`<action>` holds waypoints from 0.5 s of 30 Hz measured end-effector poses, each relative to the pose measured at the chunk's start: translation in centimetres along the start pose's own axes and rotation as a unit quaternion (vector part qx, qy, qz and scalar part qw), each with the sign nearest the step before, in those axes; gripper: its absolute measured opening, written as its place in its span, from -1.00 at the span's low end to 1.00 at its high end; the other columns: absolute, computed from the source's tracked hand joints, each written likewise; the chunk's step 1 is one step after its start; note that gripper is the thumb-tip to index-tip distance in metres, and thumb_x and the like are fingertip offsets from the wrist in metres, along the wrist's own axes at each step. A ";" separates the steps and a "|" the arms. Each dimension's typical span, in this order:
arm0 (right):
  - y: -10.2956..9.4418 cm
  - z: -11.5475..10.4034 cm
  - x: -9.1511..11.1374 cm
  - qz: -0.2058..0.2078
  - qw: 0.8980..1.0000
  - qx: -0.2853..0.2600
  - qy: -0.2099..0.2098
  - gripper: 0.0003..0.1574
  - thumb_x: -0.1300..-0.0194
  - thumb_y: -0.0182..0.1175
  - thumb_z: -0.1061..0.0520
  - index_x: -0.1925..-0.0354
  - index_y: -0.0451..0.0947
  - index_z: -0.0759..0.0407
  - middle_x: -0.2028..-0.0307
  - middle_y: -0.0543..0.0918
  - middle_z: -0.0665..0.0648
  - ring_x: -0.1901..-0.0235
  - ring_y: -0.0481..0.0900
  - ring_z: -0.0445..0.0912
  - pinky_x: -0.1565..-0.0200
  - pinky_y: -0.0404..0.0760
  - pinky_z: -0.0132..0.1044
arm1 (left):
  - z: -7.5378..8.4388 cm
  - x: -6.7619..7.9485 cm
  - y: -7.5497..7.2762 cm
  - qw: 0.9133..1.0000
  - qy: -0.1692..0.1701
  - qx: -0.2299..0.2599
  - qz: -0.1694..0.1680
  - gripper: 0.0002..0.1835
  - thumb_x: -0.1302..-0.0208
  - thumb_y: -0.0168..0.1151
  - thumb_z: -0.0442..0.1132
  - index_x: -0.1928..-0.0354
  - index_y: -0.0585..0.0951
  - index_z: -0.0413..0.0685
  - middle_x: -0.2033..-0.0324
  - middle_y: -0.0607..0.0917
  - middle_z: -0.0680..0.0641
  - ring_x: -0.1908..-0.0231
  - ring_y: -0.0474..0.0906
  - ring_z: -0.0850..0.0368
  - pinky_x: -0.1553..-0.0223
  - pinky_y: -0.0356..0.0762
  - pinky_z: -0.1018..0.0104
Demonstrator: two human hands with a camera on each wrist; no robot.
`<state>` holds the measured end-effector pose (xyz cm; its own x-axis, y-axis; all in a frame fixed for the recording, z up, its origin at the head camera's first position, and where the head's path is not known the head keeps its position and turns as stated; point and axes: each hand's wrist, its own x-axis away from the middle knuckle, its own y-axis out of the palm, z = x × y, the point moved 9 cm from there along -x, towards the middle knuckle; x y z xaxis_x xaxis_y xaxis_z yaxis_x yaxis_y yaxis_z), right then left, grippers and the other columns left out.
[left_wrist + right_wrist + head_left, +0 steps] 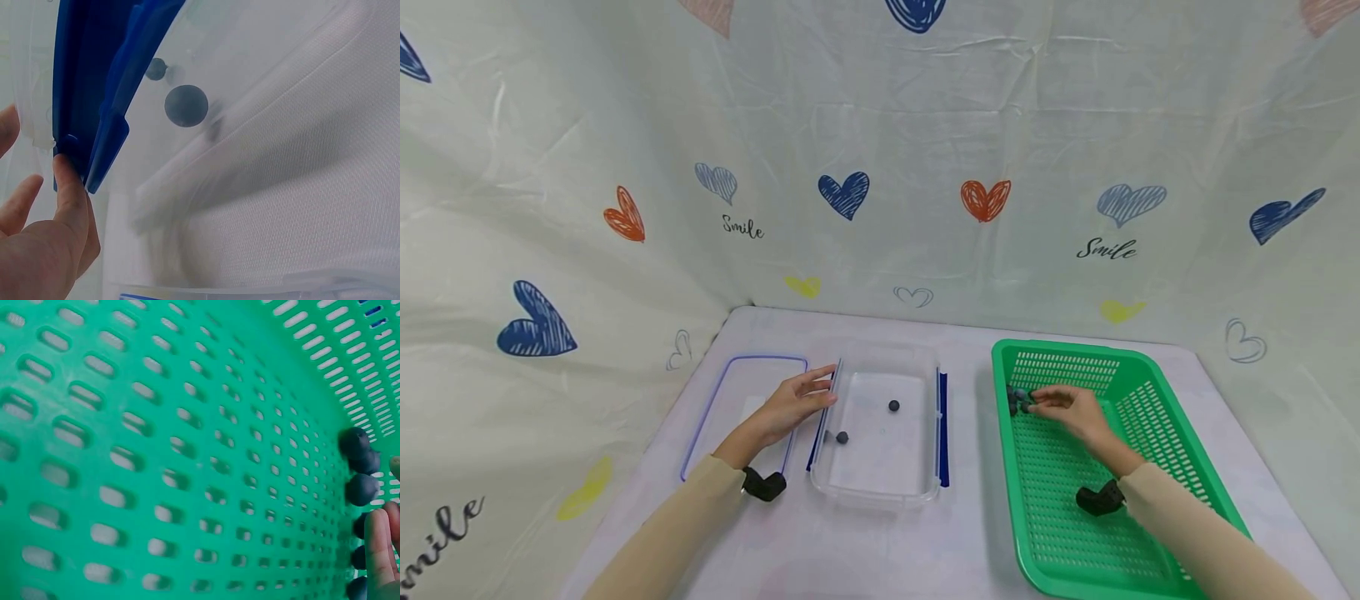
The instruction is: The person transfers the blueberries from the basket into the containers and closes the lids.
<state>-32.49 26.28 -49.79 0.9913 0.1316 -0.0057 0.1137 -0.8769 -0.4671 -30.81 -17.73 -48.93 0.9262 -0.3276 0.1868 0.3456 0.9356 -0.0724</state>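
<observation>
In the head view, my left hand has its fingers extended against the left side of a clear plastic box. The left wrist view shows a fingertip touching the box's blue side latch. Two small dark balls lie apart inside the box. My right hand reaches into a green basket, fingertips right at a cluster of dark balls along its left wall. In the right wrist view, several dark balls line up beside the fingers, whose tips stand apart.
A clear lid with a blue-purple rim lies flat left of the box, partly beneath my left forearm. The box's other blue latch hangs outward on its right side. A heart-printed curtain stands behind the white-covered table.
</observation>
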 end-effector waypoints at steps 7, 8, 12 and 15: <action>0.3 0.7 -0.2 0.035 0.999 0.038 -0.003 -0.56 -0.06 0.36 0.14 0.13 0.57 0.38 0.29 0.64 0.26 0.38 0.58 -0.16 0.33 0.58 -0.32 | -0.2 -0.1 -0.1 1.000 0.001 -0.007 0.006 -0.29 -0.17 0.28 -0.16 -0.36 0.23 0.05 -0.27 0.25 -0.24 -0.26 0.16 -0.10 -0.22 0.15 0.01; 0.3 0.8 -0.2 0.038 0.998 0.042 -0.002 -0.57 -0.06 0.36 0.14 0.13 0.57 0.38 0.29 0.64 0.26 0.38 0.58 -0.16 0.34 0.58 -0.34 | -0.2 -0.1 -0.1 1.000 0.001 -0.007 0.006 -0.28 -0.17 0.28 -0.16 -0.36 0.23 0.05 -0.27 0.25 -0.24 -0.26 0.16 -0.10 -0.22 0.15 0.01; 0.6 1.3 -0.2 0.049 0.998 0.046 -0.004 -0.56 -0.05 0.37 0.14 0.13 0.57 0.39 0.29 0.63 0.27 0.38 0.59 -0.14 0.35 0.57 -0.37 | -0.2 -0.1 -0.1 1.000 -0.002 -0.006 0.006 -0.28 -0.17 0.27 -0.16 -0.36 0.22 0.05 -0.27 0.24 -0.24 -0.27 0.15 -0.10 -0.22 0.14 0.01; 0.7 1.5 -0.3 0.058 0.998 0.039 -0.006 -0.55 -0.04 0.37 0.15 0.13 0.56 0.39 0.29 0.63 0.28 0.38 0.58 -0.14 0.34 0.57 -0.39 | -0.2 -0.1 -0.1 1.000 -0.005 -0.003 0.004 -0.29 -0.19 0.26 -0.18 -0.37 0.21 0.05 -0.28 0.22 -0.24 -0.28 0.13 -0.10 -0.23 0.13 0.00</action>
<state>-32.77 26.28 -51.41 0.9966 0.0375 -0.0729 -0.0069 -0.8478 -0.5302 -30.93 -17.83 -49.19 0.9273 -0.3186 0.1965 0.3391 0.9373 -0.0806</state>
